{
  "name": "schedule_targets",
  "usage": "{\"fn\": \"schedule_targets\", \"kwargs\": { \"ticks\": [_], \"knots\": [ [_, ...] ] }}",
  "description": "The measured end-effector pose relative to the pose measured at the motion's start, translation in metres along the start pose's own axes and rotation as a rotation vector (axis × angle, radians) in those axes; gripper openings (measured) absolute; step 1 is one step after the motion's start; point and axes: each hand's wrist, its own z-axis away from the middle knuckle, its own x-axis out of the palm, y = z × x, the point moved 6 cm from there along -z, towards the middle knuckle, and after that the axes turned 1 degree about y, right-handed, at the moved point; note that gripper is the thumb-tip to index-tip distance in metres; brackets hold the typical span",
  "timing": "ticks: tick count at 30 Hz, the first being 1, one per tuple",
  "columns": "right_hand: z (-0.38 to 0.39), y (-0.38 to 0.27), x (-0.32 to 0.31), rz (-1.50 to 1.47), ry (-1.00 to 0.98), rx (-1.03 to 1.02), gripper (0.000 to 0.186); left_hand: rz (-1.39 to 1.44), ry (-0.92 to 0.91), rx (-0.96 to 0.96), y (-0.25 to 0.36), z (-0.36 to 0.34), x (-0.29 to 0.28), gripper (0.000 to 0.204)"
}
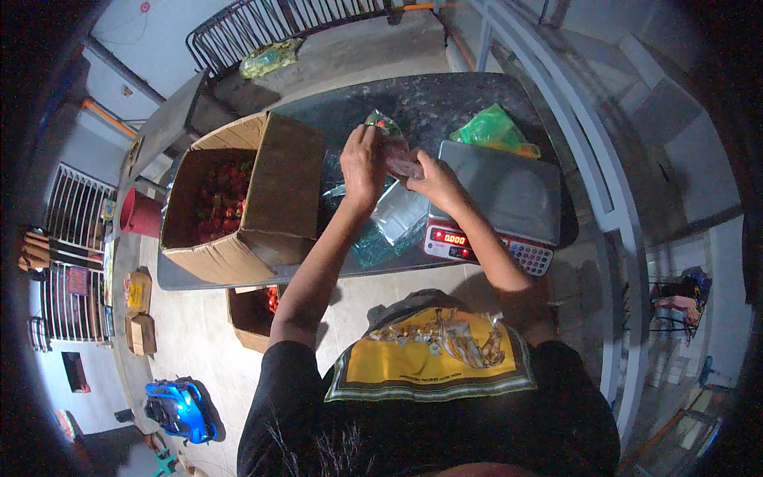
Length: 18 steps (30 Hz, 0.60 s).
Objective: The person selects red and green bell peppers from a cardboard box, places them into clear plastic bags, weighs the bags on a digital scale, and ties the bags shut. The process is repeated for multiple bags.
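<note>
Above the dark table [298, 99], both my hands are at a small clear plastic bag [405, 165] with something red and green showing at its top. My left hand [363, 165] closes on its left side, fingers pointing away from me. The fingers of my right hand [437, 183] pinch the bag's lower right part. Beneath my hands lie clear and greenish plastic bags [397, 215]. Just right of them is a digital scale [505, 191] with a grey pan and a lit red display; my right forearm crosses its front panel.
An open cardboard box [282, 175] of small red produce [218, 199] stands on the table's left. A green plastic bag [491, 129] lies behind the scale. Another carton [246, 322] sits below the table edge. Grey metal posts [616, 230] rise at right; a blue helmet-like object [181, 409] lies lower left.
</note>
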Motion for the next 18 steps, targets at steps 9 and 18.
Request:
{"fn": "schedule_targets", "kwargs": {
  "ticks": [9,18],
  "knots": [
    [-0.028,0.009,0.037,-0.027,-0.070,-0.024,0.020,0.042,0.029,0.010,-0.028,0.015,0.020,0.017],
    [0.000,-0.007,0.012,-0.601,-0.325,0.105,0.028,0.570,-0.017,-0.345,-0.050,0.025,-0.006,0.002]
  ]
}}
